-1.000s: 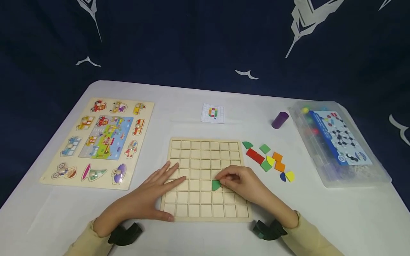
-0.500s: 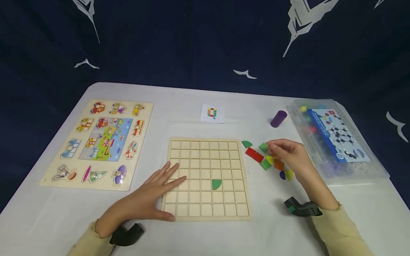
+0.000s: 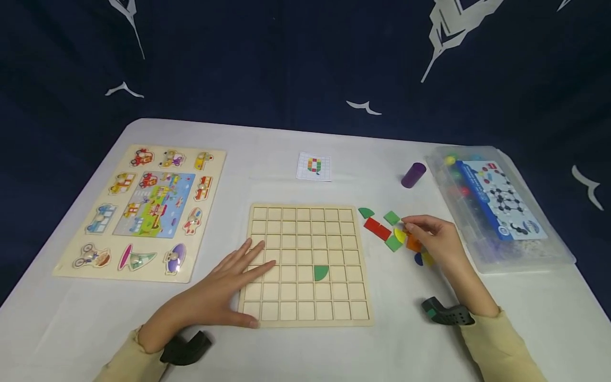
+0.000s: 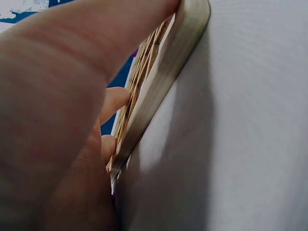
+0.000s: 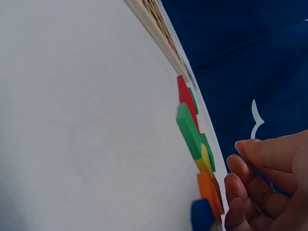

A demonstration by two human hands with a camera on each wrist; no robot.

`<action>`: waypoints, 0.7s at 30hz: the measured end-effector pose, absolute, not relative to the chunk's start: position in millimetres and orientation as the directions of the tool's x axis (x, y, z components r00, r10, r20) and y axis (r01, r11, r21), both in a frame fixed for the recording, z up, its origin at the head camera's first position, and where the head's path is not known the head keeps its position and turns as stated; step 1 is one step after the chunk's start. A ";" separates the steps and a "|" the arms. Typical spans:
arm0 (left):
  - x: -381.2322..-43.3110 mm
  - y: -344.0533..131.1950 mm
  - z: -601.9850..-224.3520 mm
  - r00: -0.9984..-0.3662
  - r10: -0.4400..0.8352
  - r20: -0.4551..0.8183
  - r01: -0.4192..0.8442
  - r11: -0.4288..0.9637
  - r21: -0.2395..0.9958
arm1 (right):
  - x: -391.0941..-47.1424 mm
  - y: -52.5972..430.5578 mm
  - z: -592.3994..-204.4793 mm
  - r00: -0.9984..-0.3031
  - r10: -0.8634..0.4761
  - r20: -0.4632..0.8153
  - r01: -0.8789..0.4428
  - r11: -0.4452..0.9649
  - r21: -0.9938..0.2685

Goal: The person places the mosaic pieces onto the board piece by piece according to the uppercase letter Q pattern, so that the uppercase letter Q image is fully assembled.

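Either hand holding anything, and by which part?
Nothing visibly held: the left hand rests spread on the left side of the grid board. I see nothing in the right hand, but a hidden pinch is possible.

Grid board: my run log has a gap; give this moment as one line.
left hand rests on grid board; right hand near orange piece, grasp unclear; green quarter-circle in board cell

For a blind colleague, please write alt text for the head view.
A person's left hand rests on a wooden grid board bearing one green quarter-circle; the right hand is at loose coloured tiles beside it. Around them are a pattern card, picture puzzle, purple cylinder and clear box.
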State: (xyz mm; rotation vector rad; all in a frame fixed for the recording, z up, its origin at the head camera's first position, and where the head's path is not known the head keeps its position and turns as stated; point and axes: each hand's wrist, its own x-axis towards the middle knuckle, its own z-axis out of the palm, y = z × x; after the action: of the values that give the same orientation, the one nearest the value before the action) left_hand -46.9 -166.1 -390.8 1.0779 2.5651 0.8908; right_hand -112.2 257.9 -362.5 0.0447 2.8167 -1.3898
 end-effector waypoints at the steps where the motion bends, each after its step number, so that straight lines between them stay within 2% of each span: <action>1: -47.0 -165.7 -390.3 -0.708 0.706 0.027 0.571 0.549 0.611 | -112.3 257.9 -365.0 -1.000 0.016 0.000 0.010 0.612 -0.791; 7: -46.8 -164.2 -387.8 -0.715 0.699 0.011 0.553 0.555 0.621 | -114.0 248.7 -378.0 -0.993 -0.074 0.090 -0.117 0.636 -0.763; 12: -45.5 -164.3 -388.1 -0.719 0.695 0.020 0.551 0.551 0.627 | -113.9 238.1 -381.5 -0.979 -0.126 0.158 -0.200 0.722 -0.662; 16: -42.9 -163.9 -390.0 -0.713 0.701 0.017 0.554 0.549 0.626 | -109.9 230.6 -384.0 -0.977 -0.126 0.173 -0.206 0.769 -0.606; 21: -45.4 -164.2 -390.3 -0.713 0.701 0.027 0.565 0.551 0.614 | -110.0 225.0 -383.8 -0.976 -0.091 0.199 -0.194 0.779 -0.597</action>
State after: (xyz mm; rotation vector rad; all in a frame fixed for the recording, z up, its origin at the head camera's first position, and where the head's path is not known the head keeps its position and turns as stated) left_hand -45.4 -164.2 -390.3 1.0641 2.5658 0.8962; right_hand -110.0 225.0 -383.8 -0.2513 3.1123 -1.0730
